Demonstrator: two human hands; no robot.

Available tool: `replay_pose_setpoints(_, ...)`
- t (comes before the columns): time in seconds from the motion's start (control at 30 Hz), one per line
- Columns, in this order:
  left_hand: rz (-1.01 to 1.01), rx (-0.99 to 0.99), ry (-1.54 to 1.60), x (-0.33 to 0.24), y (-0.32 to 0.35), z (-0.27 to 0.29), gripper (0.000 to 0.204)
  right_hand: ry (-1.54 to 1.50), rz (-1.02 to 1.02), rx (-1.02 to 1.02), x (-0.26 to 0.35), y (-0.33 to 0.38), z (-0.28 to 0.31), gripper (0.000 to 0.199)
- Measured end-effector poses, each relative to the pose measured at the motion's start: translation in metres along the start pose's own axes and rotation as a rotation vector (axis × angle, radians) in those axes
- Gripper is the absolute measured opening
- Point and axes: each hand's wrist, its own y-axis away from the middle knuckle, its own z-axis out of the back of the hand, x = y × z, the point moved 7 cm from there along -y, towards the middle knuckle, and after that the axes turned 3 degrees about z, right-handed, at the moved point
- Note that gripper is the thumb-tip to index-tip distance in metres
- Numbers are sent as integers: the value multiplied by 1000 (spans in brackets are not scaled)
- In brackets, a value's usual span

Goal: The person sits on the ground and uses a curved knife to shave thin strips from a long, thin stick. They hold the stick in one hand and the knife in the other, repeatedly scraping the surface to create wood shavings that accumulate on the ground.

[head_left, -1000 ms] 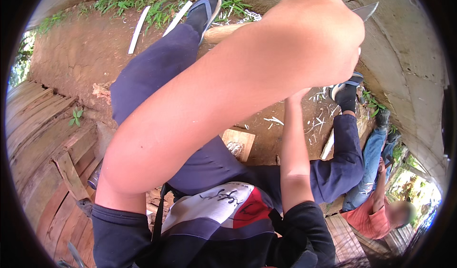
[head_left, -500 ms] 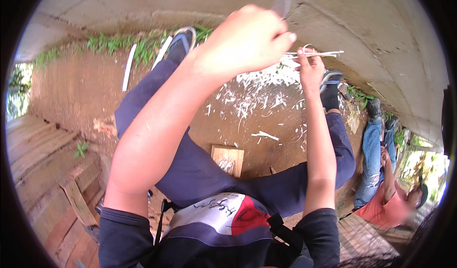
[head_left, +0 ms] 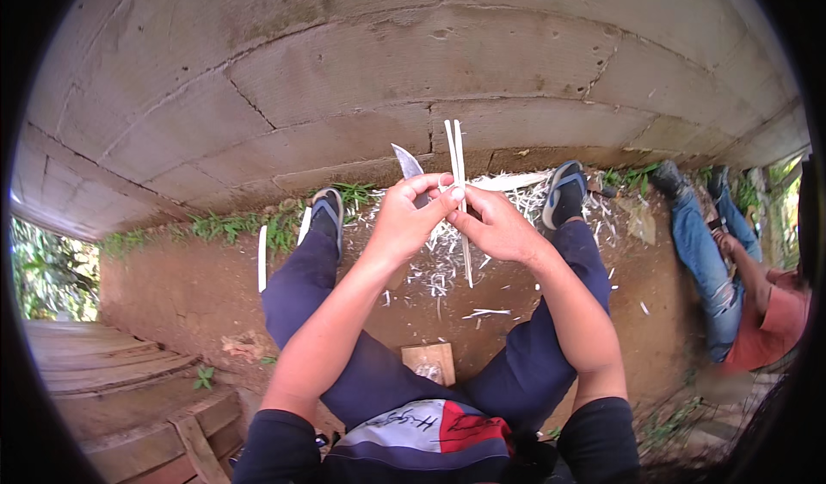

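Observation:
In front of my legs, my left hand (head_left: 408,219) is closed, with a knife (head_left: 407,162) held in it, its curved blade pointing up toward the wall. The knife's handle is hidden by the fingers. Against it, my right hand (head_left: 501,226) pinches a small bundle of thin pale strips (head_left: 456,148), which stand nearly upright and stick out above and below the fingers. Both thumbs meet at the bundle, and the left fingertips touch the strips. Under the hands, many white shavings (head_left: 437,269) litter the brown dirt.
A block wall (head_left: 344,88) rises just beyond my feet, with grass (head_left: 215,226) along its base. Between my legs lies a small wooden board (head_left: 439,359). Wooden planks (head_left: 120,368) are at the left. Another person in torn jeans (head_left: 701,256) sits at the right.
My left hand with the knife has come down and back from above the strips to meet my right hand. The strips have turned from sideways to upright. The view has shifted, showing more wall.

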Motion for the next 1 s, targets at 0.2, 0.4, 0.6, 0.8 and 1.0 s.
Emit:
replay_pose_setpoints(0.2, -5, -184, -10, 1, -6, 3, 23, 58, -28, -36, -11, 3, 17, 26)
replay_pose_setpoints(0.4, -7, -450, -113, -14, -16, 31, 22, -68, 6, -81, -29, 15, 34, 21)
replay_pose_setpoints(0.6, 134, -187, -297, 4, -26, 11, 45, -365, -101, 197, -30, 26, 29, 31)
replay_pose_setpoints(0.8, 41, 85, -45, 6, -12, -29, 47, -275, 65, 143, -13, 18, 16, 28)
replay_pose_setpoints(1.0, -32, 49, -64, -1, -13, -26, 28, -64, 68, 85, -4, 6, 11, 32)
